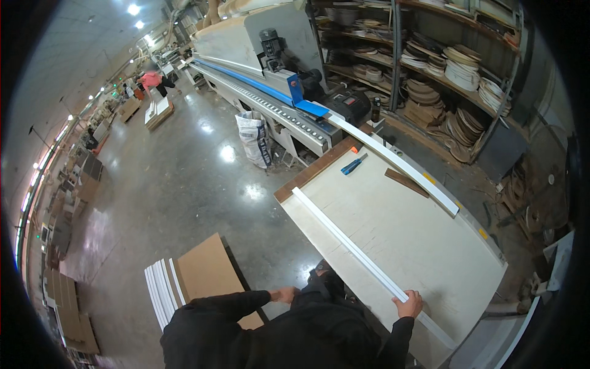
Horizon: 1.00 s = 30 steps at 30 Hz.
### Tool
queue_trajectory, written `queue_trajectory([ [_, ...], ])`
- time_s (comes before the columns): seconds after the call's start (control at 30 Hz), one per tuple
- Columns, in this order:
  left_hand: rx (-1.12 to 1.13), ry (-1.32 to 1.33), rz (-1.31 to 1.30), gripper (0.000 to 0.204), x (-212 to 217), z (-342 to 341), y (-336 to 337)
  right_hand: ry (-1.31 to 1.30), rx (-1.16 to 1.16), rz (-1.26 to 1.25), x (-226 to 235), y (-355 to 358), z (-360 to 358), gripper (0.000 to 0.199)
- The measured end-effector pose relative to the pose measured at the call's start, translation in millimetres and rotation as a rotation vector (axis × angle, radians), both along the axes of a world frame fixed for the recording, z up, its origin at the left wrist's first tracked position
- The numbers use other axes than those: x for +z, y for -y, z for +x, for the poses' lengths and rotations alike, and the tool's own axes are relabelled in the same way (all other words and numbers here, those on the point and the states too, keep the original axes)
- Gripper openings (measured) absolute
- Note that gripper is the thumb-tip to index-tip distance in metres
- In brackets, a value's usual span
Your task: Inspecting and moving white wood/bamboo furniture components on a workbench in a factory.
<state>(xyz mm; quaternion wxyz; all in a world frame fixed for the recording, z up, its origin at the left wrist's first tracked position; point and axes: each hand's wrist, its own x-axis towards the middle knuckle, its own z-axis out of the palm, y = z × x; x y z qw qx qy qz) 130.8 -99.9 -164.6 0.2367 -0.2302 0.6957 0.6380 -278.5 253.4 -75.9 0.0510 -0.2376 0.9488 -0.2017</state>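
A long, narrow white strip (350, 245) lies along the near side of the pale worktable (424, 246). My right hand (409, 304) grips it close to its near end, with the thumb on one side and the fingers over the edge. My left hand (284, 294) is held at my waist against my dark clothing, and its fingers are too hidden to read. On the far part of the table lie a blue-handled cutting tool (353, 165) and a short brown wooden strip (406, 182). Another white strip (393, 158) runs from the machine along the table's far side.
The long edge-banding machine (264, 92) with a blue rail stands ahead. A white sack (253, 140) is on the floor beside it. Shelves (396, 55) hold coiled banding rolls. At my left are stacked white strips (161, 292) on a brown board (209, 270). A person (153, 81) bends over panels far off.
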Motion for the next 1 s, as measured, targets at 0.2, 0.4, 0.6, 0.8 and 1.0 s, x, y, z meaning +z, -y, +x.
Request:
queue_trajectory([
  [0.2,0.362,0.027,0.187,0.018,78.7,-38.0,-3.6,-0.032,0.037,-0.055,-1.6,-14.1,4.5,0.058],
  [0.4,0.296,-0.325,-0.670,0.020,47.7,-13.5,-6.0,0.013,0.141,-0.186,2.8,6.9,-5.0,0.079],
  [0.6,-0.555,-0.015,-1.235,0.023,57.5,-51.1,37.2,0.138,0.030,-0.008,10.0,-8.3,10.6,0.090],
  [0.8,-0.500,-0.282,-1.172,0.028,58.4,-7.2,70.1,0.061,-0.073,-0.117,43.7,-21.2,26.6,0.078],
  [1.0,0.372,-0.230,-0.582,0.034,184.2,44.2,57.1,0.037,-0.054,-0.516,86.7,13.7,26.0,0.050],
])
